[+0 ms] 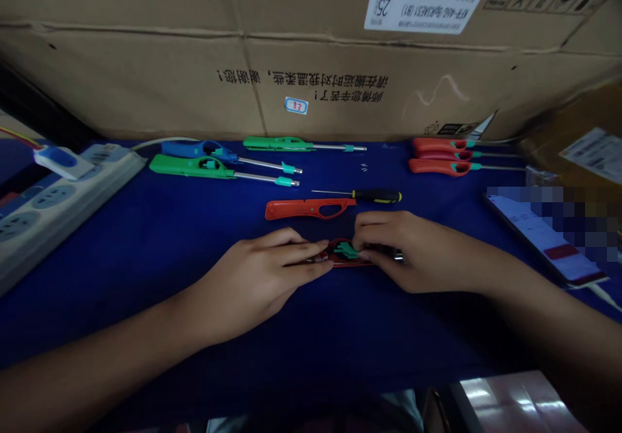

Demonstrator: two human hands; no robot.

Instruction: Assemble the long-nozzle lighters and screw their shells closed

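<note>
Here, red casing [352,264] gripped between left fingers [318,247]; right fingers [376,258] pinch green piece [346,249].

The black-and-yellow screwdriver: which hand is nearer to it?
Right. The right hand is just below the black-and-yellow screwdriver in the picture; the left hand is farther, below and to the left.

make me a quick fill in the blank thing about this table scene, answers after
Beyond the open casing where the left hand and right hand meet, a screwdriver has a black and ____ handle.
Exactly ____ green lighters lie on the table.
The power strip is nearer the ____ hand.
Missing words: yellow; two; left.
</note>
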